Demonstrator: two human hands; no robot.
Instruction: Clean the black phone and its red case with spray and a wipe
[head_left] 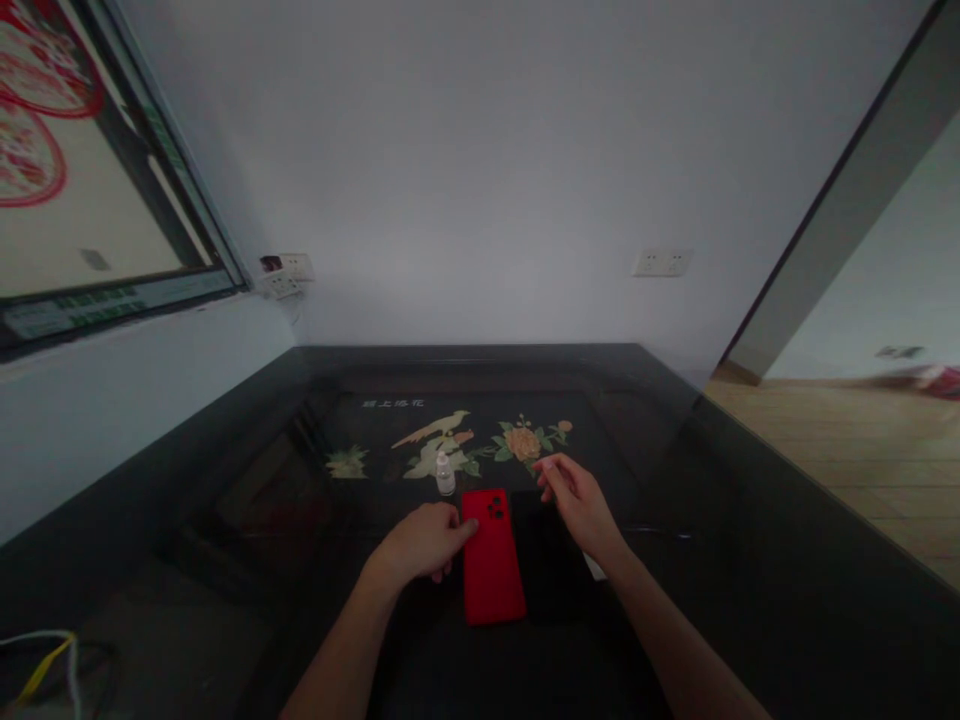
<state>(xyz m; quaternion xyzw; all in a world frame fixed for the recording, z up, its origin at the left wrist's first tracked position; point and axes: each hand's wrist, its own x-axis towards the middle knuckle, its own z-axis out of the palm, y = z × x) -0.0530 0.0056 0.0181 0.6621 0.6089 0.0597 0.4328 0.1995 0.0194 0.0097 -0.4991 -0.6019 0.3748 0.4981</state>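
Observation:
A red phone [493,575], or a phone in a red case, lies flat on the dark table with its camera side up. My left hand [424,540] is at its upper left edge, the thumb laid on the red back and the fingers curled beside it. To the right lies a flat black object [551,560], hard to make out against the tabletop. Above its far end my right hand [577,500] is raised, thumb and fingers pinched together; anything between them is too small to see. A small clear bottle with a white label [445,475] stands upright beyond my left hand.
The glossy black table [720,600] bears a printed bird-and-flower picture [517,440]. Part of a white item [595,567] shows beside my right wrist. White and yellow cables [56,660] lie at the near left. Behind the table rises a wall with sockets [663,263].

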